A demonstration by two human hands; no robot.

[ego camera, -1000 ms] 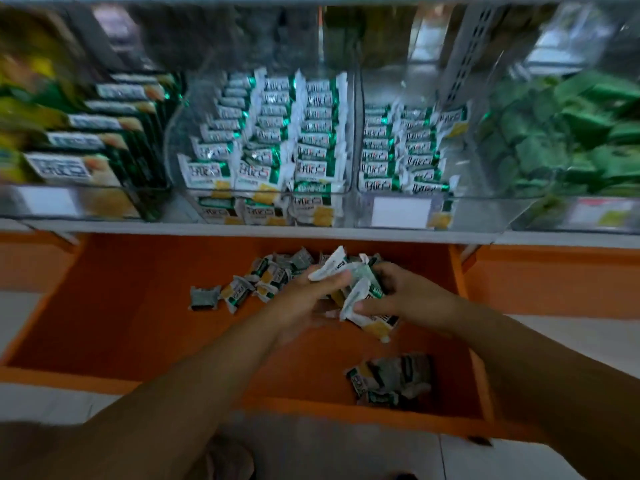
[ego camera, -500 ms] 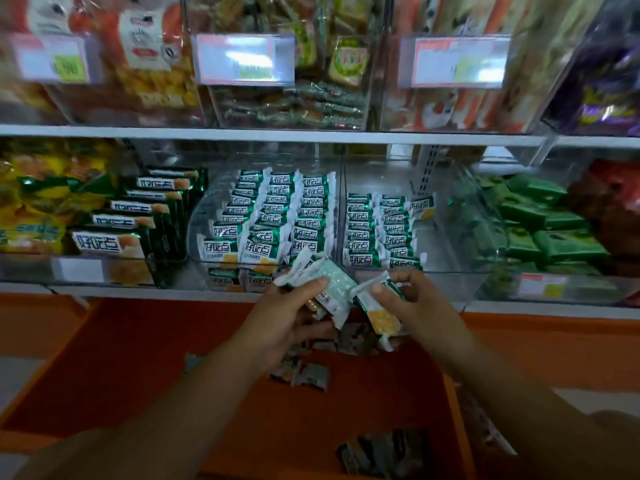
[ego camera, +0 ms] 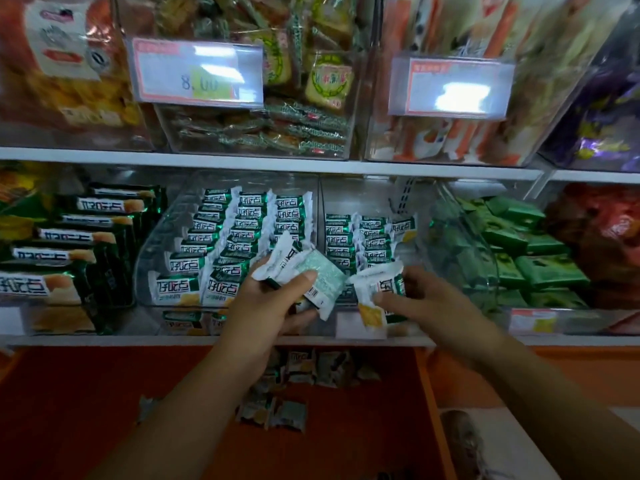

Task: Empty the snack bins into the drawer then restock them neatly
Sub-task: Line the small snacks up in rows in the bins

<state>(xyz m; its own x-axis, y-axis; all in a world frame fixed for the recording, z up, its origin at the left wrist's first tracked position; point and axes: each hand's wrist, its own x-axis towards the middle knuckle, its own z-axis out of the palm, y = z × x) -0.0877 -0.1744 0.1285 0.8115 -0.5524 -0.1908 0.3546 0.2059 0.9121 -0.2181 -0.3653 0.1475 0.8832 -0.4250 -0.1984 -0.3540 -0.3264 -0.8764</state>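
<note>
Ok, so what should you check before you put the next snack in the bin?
1. Left hand holds its stack of packets securely: ok, fingers and thumb wrap it.
2. Right hand has one packet ready: ok, pinched.
3. Space in the half-filled bin: ok, bare floor beside its rows.
4. Ready packet lined up like the rows: not ok, its print sits sideways.
5. Drawer emptied: not ok, loose packets lie in it.
</note>
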